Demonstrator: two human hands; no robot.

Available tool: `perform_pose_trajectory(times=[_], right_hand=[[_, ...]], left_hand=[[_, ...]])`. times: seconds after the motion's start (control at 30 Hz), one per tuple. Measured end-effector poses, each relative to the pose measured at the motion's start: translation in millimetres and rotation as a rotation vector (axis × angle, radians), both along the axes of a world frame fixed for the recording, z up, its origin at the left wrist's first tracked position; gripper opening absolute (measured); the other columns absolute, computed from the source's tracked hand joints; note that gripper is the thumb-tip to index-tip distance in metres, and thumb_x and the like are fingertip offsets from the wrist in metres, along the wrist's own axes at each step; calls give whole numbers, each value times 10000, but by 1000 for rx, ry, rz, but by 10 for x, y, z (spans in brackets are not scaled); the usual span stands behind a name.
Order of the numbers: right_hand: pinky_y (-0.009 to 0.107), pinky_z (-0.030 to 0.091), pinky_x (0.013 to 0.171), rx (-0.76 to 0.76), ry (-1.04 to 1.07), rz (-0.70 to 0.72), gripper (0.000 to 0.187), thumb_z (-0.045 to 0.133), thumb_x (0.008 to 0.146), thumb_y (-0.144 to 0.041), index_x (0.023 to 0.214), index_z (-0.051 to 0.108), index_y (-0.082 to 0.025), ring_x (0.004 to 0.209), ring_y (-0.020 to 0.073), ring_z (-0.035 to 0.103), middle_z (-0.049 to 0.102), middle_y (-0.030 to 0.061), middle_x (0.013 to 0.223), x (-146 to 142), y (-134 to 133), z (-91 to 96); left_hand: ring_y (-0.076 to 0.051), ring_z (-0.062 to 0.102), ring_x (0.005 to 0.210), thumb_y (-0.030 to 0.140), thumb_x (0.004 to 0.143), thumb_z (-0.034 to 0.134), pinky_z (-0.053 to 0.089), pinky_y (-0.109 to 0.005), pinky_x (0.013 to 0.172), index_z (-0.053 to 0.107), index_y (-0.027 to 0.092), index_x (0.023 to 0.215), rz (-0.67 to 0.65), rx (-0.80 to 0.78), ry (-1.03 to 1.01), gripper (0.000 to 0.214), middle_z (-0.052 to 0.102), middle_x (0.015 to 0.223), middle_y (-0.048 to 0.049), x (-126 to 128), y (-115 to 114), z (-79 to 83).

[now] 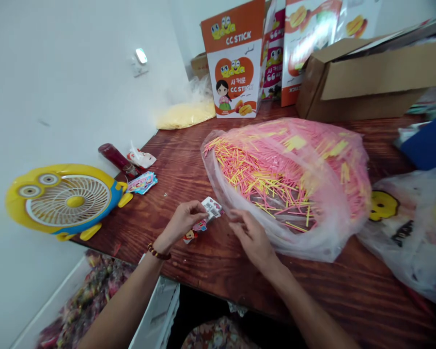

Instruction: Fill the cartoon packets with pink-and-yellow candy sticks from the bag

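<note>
My left hand, with a beaded bracelet at the wrist, pinches a small printed packet over the dark wooden table. Its white side with small print faces up beyond my fingertips. Colourful cartoon pictures show just beneath that hand; whether they belong to the same packet I cannot tell. My right hand is to the right of it, fingers loosely bent and apart, with nothing visible in them. Close by that hand is the rim of a large clear plastic bag, lying open and full of thin pink and yellow sticks.
A yellow minion-shaped fan stands at the left, near a dark red bottle and blue packets. Behind are a CC STICK box, a yellow-filled bag and a cardboard box. A white plastic bag lies right.
</note>
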State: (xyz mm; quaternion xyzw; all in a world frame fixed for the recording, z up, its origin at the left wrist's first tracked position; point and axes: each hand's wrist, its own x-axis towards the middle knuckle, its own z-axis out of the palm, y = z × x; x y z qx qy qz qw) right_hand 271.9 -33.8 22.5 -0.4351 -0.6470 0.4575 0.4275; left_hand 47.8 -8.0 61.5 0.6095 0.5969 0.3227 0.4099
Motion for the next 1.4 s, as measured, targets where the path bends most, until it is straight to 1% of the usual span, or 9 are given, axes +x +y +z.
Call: perform_pose_trajectory(times=[0.07,0.13,0.27,0.43,0.63,0.77,0.97,1.27,1.4], right_hand=[[298,483,815,-72,47,54,320,569,888,-293,1196,590,-209,968,181,633,686,58,1088,-11,231,82],[273,456,755,-71,16,151,197,576,876,-289,1027,658,-193,850,163,626,698,22,925,-23,363,147],[244,383,661,-47,-75,161,161,569,876,-272,798,671,-175,701,130,569,645,-17,723,16,395,210],[221,356,648,1,-141,165,114,605,872,-234,815,688,-181,683,110,556,647,-34,717,174,317,221],[227,306,616,47,-351,182,206,611,923,-307,778,680,-178,635,102,511,610,-34,675,440,244,254],[231,288,606,106,-443,183,269,576,951,-352,769,665,-176,632,107,493,594,-25,678,583,212,269],[213,359,676,123,-330,187,114,596,916,-208,856,692,-192,738,109,575,668,-21,803,668,210,300],[221,279,594,81,-464,196,217,614,924,-299,780,709,-169,639,102,514,617,-19,677,818,284,268],[213,320,623,66,-370,224,120,624,903,-258,862,703,-176,687,109,542,641,-19,746,865,297,245]], left_hand=[[-103,515,569,320,709,703,414,-212,571,638,152,681,-34,-32,-24,183,612,623,21,117,-77,99],[-97,501,543,323,705,708,402,-208,553,638,150,668,-41,-53,-31,191,600,595,26,205,-122,139],[-108,534,567,360,712,718,414,-207,547,648,152,706,-63,-37,-87,219,638,640,12,313,-153,104],[-106,526,536,369,777,675,404,-201,524,644,160,691,-96,-69,-73,228,630,600,19,438,-209,37],[-115,516,565,385,828,635,376,-202,521,675,166,709,-181,-55,0,253,624,614,13,587,-251,-160],[-122,512,595,419,830,644,387,-209,545,675,165,715,-198,-95,-75,280,619,642,6,716,-260,-240],[-113,469,590,456,817,667,363,-213,551,630,166,739,-220,-185,-185,302,577,649,20,810,-274,-246],[-128,450,594,465,868,582,353,-229,550,599,170,663,-285,-121,-38,360,540,621,11,925,-224,-293],[-121,418,575,478,878,569,337,-227,524,582,173,669,-275,-116,-68,370,507,607,16,993,-229,-285]])
